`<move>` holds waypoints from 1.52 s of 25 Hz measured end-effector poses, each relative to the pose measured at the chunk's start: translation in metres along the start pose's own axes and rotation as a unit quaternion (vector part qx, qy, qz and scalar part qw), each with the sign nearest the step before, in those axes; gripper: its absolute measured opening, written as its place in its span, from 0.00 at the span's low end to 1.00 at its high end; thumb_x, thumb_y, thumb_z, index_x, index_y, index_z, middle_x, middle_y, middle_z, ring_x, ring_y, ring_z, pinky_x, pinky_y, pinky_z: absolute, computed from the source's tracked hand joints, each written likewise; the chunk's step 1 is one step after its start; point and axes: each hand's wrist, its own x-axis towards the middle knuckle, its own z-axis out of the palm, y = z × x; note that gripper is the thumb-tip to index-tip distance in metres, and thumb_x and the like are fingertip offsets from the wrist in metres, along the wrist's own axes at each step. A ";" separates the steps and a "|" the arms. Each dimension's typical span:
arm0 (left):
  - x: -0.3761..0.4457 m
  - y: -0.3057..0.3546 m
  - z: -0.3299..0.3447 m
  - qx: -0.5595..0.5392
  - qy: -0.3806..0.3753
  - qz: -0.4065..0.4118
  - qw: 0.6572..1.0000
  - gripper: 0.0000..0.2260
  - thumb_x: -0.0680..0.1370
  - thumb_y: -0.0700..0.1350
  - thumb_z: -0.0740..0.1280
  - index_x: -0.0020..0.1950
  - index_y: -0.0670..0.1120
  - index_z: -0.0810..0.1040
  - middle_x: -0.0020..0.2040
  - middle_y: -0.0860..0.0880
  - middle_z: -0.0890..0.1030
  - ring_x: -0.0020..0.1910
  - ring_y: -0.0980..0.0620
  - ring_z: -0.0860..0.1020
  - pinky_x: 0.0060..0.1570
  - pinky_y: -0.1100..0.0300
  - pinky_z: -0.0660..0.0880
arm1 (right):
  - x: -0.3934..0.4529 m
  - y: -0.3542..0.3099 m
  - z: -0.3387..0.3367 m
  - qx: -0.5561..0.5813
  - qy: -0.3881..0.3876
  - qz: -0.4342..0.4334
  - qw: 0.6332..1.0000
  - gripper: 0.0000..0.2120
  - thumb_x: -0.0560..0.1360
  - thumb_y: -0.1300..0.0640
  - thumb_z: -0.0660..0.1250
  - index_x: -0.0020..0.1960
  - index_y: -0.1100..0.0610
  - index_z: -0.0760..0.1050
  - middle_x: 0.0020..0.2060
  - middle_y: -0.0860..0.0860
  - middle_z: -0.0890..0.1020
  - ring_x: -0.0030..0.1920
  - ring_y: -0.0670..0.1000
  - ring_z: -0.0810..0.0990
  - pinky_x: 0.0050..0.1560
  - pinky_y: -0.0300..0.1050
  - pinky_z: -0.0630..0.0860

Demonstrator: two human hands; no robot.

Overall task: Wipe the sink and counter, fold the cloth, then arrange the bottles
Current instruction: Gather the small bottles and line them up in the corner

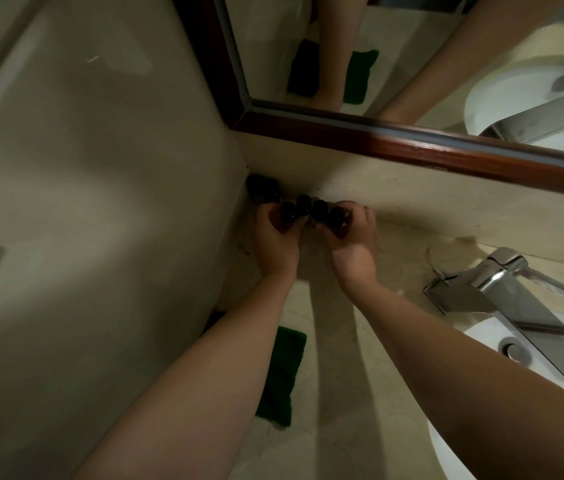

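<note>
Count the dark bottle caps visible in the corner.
5: one deepest in the corner, four in a row between the left hand and right hand. Fingers may hide more.

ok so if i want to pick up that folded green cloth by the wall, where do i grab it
Pinch the green cloth at its right long edge, coming from the open counter side. It lies flat, its left side sits under the left forearm by the wall.
</note>
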 end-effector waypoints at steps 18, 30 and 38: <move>-0.001 0.010 0.011 -0.050 0.090 -0.015 0.995 0.14 0.71 0.32 0.71 0.56 0.36 0.78 0.47 0.47 0.79 0.44 0.55 0.77 0.38 0.80 0.71 | 0.007 -0.006 0.010 0.062 0.049 0.054 0.995 0.14 0.70 0.61 0.71 0.43 0.54 0.64 0.38 0.51 0.75 0.38 0.52 0.74 0.37 0.43 0.70; 0.003 0.004 0.017 -0.066 0.062 -0.009 0.996 0.13 0.70 0.36 0.75 0.52 0.38 0.77 0.44 0.49 0.79 0.39 0.59 0.76 0.37 0.77 0.72 | 0.010 -0.010 0.009 0.034 0.048 0.062 0.996 0.16 0.69 0.53 0.73 0.42 0.55 0.66 0.38 0.53 0.77 0.36 0.50 0.73 0.33 0.38 0.68; 0.008 -0.003 0.021 -0.071 0.063 -0.006 0.995 0.13 0.69 0.36 0.75 0.48 0.43 0.74 0.41 0.51 0.78 0.38 0.56 0.76 0.36 0.76 0.71 | 0.012 -0.007 0.010 0.012 0.050 0.062 0.997 0.16 0.70 0.52 0.73 0.42 0.57 0.67 0.35 0.51 0.73 0.32 0.47 0.69 0.29 0.34 0.64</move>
